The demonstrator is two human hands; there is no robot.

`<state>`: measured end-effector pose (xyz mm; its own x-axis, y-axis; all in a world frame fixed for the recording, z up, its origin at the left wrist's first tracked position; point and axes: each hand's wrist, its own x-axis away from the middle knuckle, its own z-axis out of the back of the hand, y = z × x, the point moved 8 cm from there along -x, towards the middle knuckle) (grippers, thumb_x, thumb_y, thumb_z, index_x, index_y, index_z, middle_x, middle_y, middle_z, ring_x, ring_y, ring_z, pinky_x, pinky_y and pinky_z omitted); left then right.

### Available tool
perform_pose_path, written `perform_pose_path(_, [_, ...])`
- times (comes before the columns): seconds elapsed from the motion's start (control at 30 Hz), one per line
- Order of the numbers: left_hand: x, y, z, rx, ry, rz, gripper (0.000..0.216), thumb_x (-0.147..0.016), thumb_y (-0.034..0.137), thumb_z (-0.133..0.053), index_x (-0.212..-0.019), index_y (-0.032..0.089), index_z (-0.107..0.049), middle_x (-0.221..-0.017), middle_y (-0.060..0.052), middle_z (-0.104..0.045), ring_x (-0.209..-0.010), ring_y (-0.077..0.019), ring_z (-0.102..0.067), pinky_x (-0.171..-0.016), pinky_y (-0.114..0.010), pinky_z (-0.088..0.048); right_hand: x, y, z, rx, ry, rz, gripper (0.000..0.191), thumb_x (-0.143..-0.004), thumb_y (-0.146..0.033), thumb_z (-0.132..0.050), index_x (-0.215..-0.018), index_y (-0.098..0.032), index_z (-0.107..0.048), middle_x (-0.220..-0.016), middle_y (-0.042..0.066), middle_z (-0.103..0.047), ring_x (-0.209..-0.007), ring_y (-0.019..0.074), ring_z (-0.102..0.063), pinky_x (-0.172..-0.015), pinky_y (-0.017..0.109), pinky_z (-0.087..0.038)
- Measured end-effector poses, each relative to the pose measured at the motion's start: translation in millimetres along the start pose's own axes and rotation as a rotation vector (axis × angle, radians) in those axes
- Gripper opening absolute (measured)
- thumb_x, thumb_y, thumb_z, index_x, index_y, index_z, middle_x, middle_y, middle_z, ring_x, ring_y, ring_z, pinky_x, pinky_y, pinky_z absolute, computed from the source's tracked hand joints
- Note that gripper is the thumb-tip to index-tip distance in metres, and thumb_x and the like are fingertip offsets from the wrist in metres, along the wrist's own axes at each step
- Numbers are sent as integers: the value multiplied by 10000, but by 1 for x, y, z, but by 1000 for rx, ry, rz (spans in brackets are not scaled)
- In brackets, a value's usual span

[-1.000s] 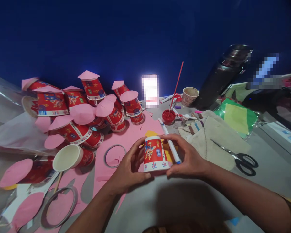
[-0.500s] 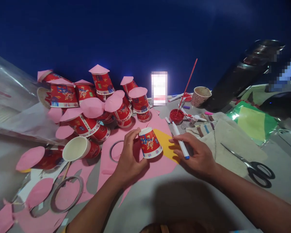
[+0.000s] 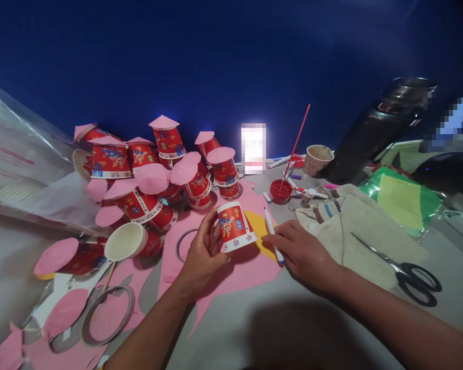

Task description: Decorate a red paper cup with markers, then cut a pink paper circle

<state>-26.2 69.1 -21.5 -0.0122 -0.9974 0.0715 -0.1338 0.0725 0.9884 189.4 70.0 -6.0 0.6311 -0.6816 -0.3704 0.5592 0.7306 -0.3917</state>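
Over pink paper (image 3: 247,277) | left hand (image 3: 205,255): cup (image 3: 235,228), newly turned | right hand (image 3: 304,252): marker (image 3: 269,224)

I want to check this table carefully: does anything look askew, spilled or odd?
At the left, one pink-capped red cup lies on its side, unlike the upright capped cups behind; the cup beside it is tipped, its white mouth showing. I see no spill, and the held cup shows no dent.

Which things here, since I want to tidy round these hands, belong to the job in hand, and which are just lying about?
Apparently in the job:
red paper cup, in the left hand
white marker, in the right hand
probably the pink-topped cups, being similarly red

Seemingly just lying about, untouched:
scissors
black flask
pale cloth
patterned cup
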Motion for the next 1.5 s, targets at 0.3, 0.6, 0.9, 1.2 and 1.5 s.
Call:
perform_pose_path(0.3, [5, 24, -4, -408, 119, -256, 839, -654, 146, -799, -1426, 259, -490, -1464, -119, -539, -1365, -318, -592, -1198, -511, -499, -1, 0, -14, 76, -225, -43, 513, -942, 28, -543, -1326, -260, -722, -1018, 97, -662, -983, 259, -541, -819, 372, -447])
perform_pose_path(0.6, [9, 33, -5, -535, 250, -284, 771, -734, 312, -826, -1430, 265, -498, -1484, -118, -518, -1322, -309, -616, -1114, -515, -567, -2, -3, 1, -27, 5, 25, 343, -939, -24, -551, -1165, -204, -736, -904, 82, -656, -886, 252, -553, -735, 355, -445])
perform_pose_path(0.9, [9, 25, -8, -753, 85, -412, 879, -716, 121, -644, -1548, 267, -403, -1523, -127, -489, -1422, -329, -534, -1182, -560, -514, 2, -8, 47, -386, 376, -60, 246, -1031, -156, -590, -1230, -244, -703, -1049, 62, -779, -965, 205, -736, -844, 317, -593])
perform_pose_path(1.2, [10, 19, -8, -719, 4, -406, 923, -714, 76, -613, -1579, 279, -363, -1603, -126, -433, -1485, -317, -478, -1221, -541, -485, 11, -2, 55, -472, 399, -303, 84, -944, -230, -674, -935, -215, -756, -806, 22, -789, -620, 175, -717, -582, 270, -573])
perform_pose_path(1.5, [10, 29, 2, -753, 197, -408, 852, -724, 155, -645, -1542, 270, -437, -1536, -127, -503, -1430, -340, -536, -1181, -576, -521, 0, -2, 19, -81, 171, -12, 272, -1019, -175, -610, -1243, -255, -742, -1096, 111, -761, -927, 224, -728, -754, 325, -605])
